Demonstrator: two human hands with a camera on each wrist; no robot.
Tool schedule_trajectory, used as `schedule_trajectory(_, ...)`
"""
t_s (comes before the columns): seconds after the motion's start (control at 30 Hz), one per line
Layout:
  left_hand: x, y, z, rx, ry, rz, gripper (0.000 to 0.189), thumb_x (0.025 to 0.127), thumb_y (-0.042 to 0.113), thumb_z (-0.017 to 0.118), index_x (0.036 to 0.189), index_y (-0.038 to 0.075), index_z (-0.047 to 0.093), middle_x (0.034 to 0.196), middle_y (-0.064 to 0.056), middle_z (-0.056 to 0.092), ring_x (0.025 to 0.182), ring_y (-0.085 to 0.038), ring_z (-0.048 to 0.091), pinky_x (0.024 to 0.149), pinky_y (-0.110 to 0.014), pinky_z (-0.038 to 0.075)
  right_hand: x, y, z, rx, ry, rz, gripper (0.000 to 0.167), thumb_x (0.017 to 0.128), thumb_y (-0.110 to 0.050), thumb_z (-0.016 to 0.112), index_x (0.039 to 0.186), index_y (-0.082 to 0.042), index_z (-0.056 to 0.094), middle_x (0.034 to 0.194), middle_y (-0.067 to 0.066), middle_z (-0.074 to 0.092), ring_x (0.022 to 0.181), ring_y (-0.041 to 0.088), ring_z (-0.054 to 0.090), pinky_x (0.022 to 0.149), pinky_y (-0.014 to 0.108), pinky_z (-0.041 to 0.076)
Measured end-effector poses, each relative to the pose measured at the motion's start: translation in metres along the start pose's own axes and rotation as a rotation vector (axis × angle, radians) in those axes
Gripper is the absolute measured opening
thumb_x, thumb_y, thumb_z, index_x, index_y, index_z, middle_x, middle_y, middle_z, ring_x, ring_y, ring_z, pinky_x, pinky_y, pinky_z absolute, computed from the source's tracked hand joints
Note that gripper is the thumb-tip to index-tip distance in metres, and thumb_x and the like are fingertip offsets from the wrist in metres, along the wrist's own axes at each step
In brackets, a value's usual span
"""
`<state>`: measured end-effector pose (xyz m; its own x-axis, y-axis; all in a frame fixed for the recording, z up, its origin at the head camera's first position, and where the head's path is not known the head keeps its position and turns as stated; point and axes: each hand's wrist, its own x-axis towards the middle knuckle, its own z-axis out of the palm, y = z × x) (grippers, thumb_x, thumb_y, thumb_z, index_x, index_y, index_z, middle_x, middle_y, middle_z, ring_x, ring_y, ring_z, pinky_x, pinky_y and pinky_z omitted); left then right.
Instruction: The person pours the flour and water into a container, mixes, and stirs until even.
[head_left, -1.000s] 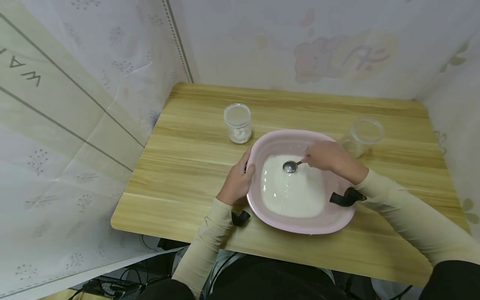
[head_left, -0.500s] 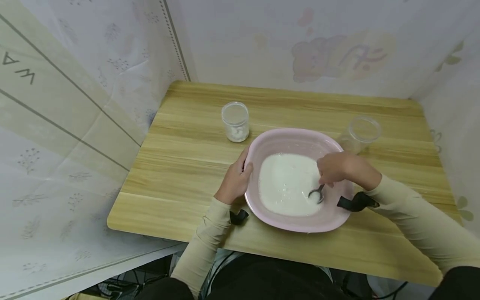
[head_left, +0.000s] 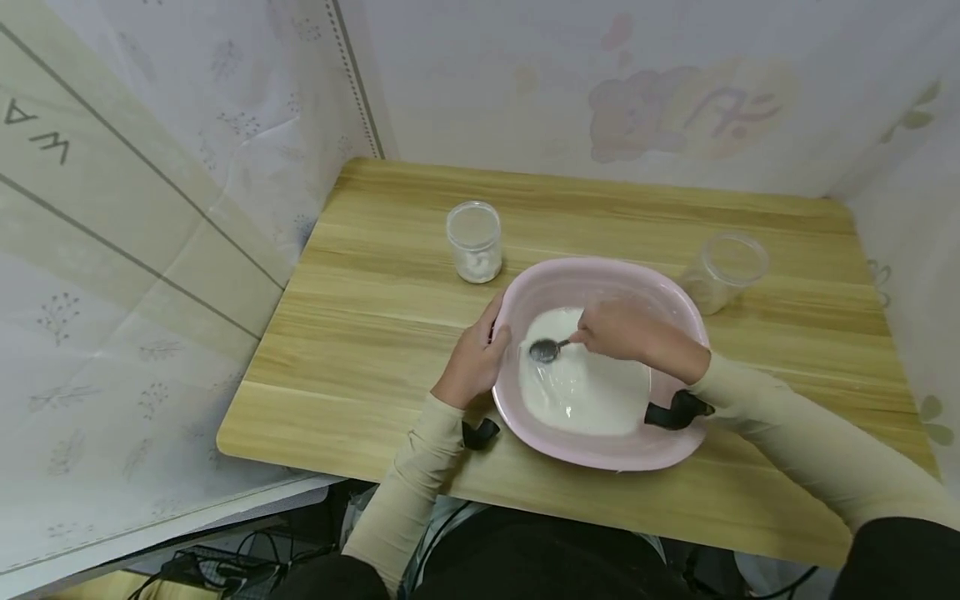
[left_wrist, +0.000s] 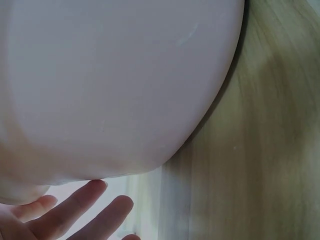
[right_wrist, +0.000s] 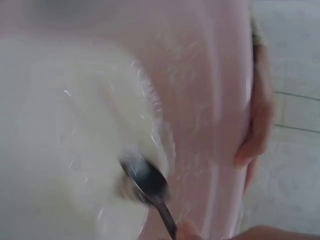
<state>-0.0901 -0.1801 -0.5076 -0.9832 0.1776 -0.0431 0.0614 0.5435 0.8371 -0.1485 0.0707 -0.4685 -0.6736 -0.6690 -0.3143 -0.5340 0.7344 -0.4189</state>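
Observation:
A pink plastic basin (head_left: 592, 454) holds milky white liquid (head_left: 592, 400). My left hand (head_left: 471, 358) holds it at the left rim, thumb at the edge and fingers along the outer wall. In the left wrist view several of its fingers (left_wrist: 75, 207) spread beside the wall. Over the basin, my right hand (head_left: 626, 329) pinches the handle of a metal spoon (head_left: 543, 351), its bowl at the left part of the liquid. The right wrist view shows the spoon (right_wrist: 147, 179) blurred, near the liquid's edge.
A clear jar (head_left: 476, 246) with white pieces in it stands behind the basin to the left. Another clear jar (head_left: 723, 271) stands close behind the basin's right side. All rest on a wooden table (head_left: 360, 333), with patterned curtains (head_left: 525, 100) around it.
My right hand has swept the spoon through the liquid, first toward the right front of the basin, then back across to the left. The left hand stays at the rim.

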Motion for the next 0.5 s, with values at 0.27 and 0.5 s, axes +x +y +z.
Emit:
schedule_trajectory(0.27,-0.004,0.003,0.001,0.084,0.021,-0.026,0.063,0.107,0.034,0.037,0.168,0.023,0.024,0.154,-0.018,0.055,0.109,-0.039,0.07,0.099,-0.053,0.055,-0.004,0.013,-0.023,-0.311,0.154,0.052,0.042,0.1,-0.019,0.062,0.06,-0.014,0.052,0.057,-0.004,0.033,0.056,0.014,0.035,0.055,0.027,0.03)
schedule_trajectory(0.5,-0.005,0.007,0.002,0.146,0.03,-0.029,0.063,0.107,0.033,0.036,0.168,0.022,0.024,0.143,-0.023,0.063,0.102,-0.041,0.071,0.094,-0.058,0.055,-0.039,0.018,-0.046,-0.311,0.05,0.272,0.027,0.096,-0.005,0.051,0.069,-0.01,0.049,0.064,0.004,0.043,0.061,0.02,0.041,0.056,0.032,0.034)
